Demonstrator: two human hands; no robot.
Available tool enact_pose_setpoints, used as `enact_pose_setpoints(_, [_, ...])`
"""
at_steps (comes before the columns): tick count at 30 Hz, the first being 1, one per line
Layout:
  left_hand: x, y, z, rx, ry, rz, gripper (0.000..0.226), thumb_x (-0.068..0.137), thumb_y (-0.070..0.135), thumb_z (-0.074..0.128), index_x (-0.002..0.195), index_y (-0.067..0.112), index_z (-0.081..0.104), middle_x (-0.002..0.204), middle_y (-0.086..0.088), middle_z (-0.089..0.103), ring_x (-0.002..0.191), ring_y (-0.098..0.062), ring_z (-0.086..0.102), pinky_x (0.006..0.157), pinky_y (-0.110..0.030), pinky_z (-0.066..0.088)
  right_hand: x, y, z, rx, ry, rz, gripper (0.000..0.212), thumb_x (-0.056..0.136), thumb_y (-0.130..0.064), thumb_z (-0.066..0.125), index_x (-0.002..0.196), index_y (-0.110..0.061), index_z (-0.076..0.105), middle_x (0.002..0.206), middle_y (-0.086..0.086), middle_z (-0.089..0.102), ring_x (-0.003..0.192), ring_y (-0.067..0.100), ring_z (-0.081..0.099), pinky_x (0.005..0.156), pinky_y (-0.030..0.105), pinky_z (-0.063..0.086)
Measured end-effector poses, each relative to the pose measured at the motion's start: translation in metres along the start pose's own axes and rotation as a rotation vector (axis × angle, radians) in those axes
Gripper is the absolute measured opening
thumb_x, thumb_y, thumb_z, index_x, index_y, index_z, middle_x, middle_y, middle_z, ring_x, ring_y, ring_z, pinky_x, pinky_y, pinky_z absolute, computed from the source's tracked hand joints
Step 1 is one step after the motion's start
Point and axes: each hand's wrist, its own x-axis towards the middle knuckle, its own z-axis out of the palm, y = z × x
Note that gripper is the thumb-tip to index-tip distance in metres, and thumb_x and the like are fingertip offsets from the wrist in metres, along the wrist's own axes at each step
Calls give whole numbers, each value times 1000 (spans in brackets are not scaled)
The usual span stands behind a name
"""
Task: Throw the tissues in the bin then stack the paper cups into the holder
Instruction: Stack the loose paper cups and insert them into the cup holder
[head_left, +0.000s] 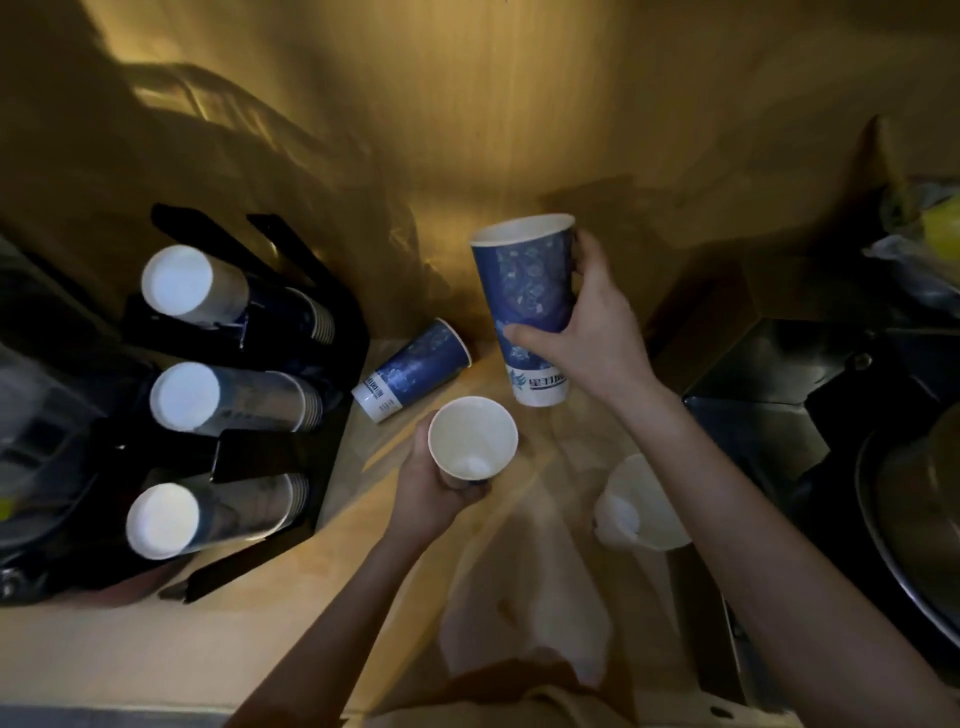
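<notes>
My right hand (597, 327) grips a tall blue paper cup (527, 291), upright and lifted slightly above the counter. My left hand (431, 483) holds a shorter paper cup (472, 436) from below, its white open mouth facing me. Another blue cup (413, 371) lies on its side on the counter between the held cups and the black cup holder (291, 467). The holder, at the left, carries three rows of stacked cups (182, 397) with white bottoms toward me. A white cup (639, 504) lies tipped under my right forearm.
The wooden counter (182, 644) runs to a wooden back wall. A dark metal sink area with a steel bowl (914, 525) lies at the right. A clear plastic bag (524, 613) lies near the front edge. Bagged items (924, 249) sit at the far right.
</notes>
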Motion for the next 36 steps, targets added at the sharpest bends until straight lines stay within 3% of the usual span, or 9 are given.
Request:
enact_pose_setpoints(5, [-3, -3, 1, -64, -4, 23, 92, 51, 8, 86, 129, 15, 36, 119, 8, 46, 110, -9, 44, 77, 6, 31, -23, -25, 6, 122, -25, -74, 111, 60, -41, 81, 141, -37, 6, 144, 3, 38, 121, 20, 52, 93, 41, 51])
enact_pose_setpoints(8, [-3, -4, 1, -92, -9, 17, 93, 51, 9, 86, 128, 18, 35, 117, 11, 50, 109, -9, 49, 78, 3, 35, -42, -24, 16, 207, -44, -110, 113, 59, -42, 80, 139, -46, 1, 140, -8, 31, 124, 14, 46, 95, 43, 51])
enact_pose_setpoints(11, [-4, -7, 1, -122, -17, 8, 93, 51, 7, 86, 128, 20, 35, 110, 24, 49, 103, -6, 52, 77, 3, 38, -56, -10, 32, 176, -64, -100, 114, 56, -46, 79, 137, -52, 0, 145, -8, 28, 126, 15, 43, 95, 43, 51])
enact_pose_setpoints(15, [-4, -8, 0, -84, -37, 42, 92, 55, 12, 85, 131, 18, 33, 117, 12, 50, 108, -5, 50, 80, 2, 39, -72, 19, 49, 94, -137, -48, 114, 52, -49, 80, 134, -55, 1, 141, -10, 30, 123, 8, 40, 94, 33, 47])
enact_pose_setpoints(20, [-3, -7, 0, -63, -22, 46, 91, 55, 13, 86, 129, 14, 34, 121, 6, 48, 112, -9, 47, 81, 5, 34, -86, 46, 66, -51, -200, 19, 101, 53, -48, 78, 132, -44, 15, 137, -3, 43, 126, 18, 43, 95, 43, 49])
enact_pose_setpoints(26, [-2, -7, 0, -19, -26, 37, 91, 55, 15, 86, 130, 15, 33, 120, 9, 44, 112, -6, 43, 84, -10, 35, -101, 58, 71, -224, -256, 3, 84, 65, -59, 64, 133, -29, 24, 136, 1, 45, 124, 19, 44, 95, 36, 44])
enact_pose_setpoints(30, [-4, -7, -1, -4, -31, 48, 92, 56, 15, 85, 131, 13, 33, 122, 9, 43, 113, -6, 43, 85, -10, 36, -106, 59, 80, -180, -284, 99, 94, 60, -60, 69, 134, -35, 16, 138, 0, 43, 124, 18, 43, 96, 38, 45])
enact_pose_setpoints(36, [-2, -2, -7, 56, -62, 44, 94, 57, 22, 86, 133, 15, 31, 124, 11, 44, 112, -3, 43, 88, -15, 36, -101, 56, 89, 24, -209, 218, 94, 45, -61, 74, 122, -42, 23, 126, -8, 52, 112, 19, 53, 86, 41, 52])
